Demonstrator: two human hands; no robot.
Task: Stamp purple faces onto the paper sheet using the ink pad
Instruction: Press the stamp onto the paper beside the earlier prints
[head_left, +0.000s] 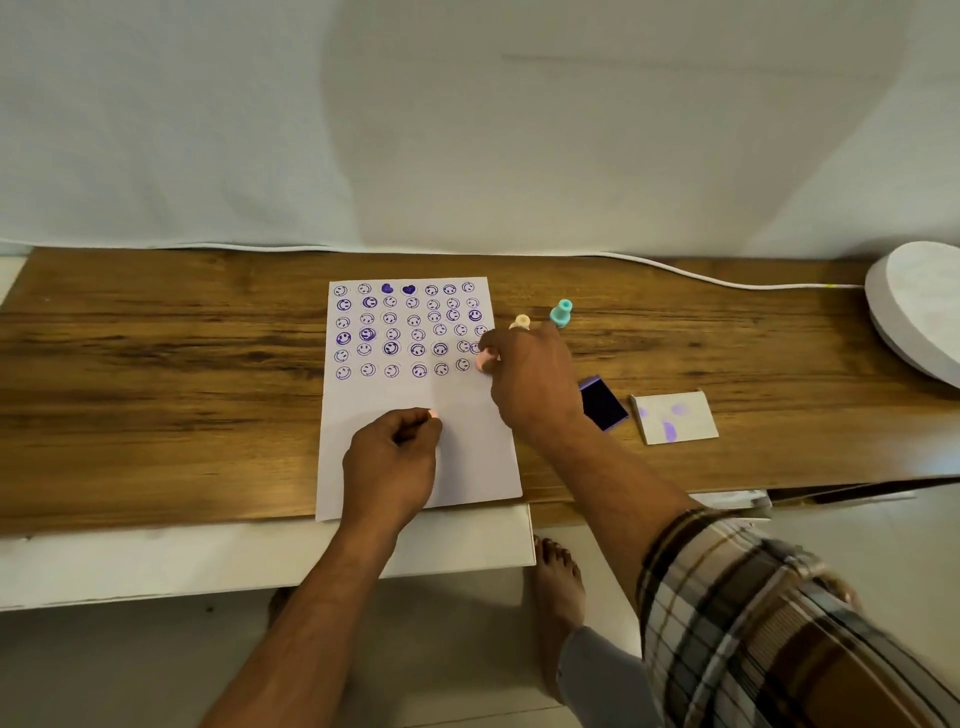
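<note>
paper sheet (415, 447): lay flat on the wooden desk (156, 364), near edge reaching the desk's front edge; top half covered in rows of purple faces (390, 348), plus two solid purple hearts in the top row.
right hand (530, 379): at the sheet's right edge, grip clamped on a pink stamp (486, 359), stamp end down at the end of the lowest row.
left hand (389, 462): rested on the blank lower part of the sheet, fingers curled shut around a small pink piece (432, 414); couldn't tell what it was.
ink pad (601, 402): open, dark purple, on the desk just right of the right wrist.
lid (674, 417): white with purple smudges, just right of the pad.
spare stamps: peach stamp (520, 322) and teal stamp (561, 312) upright behind the right hand.
</note>
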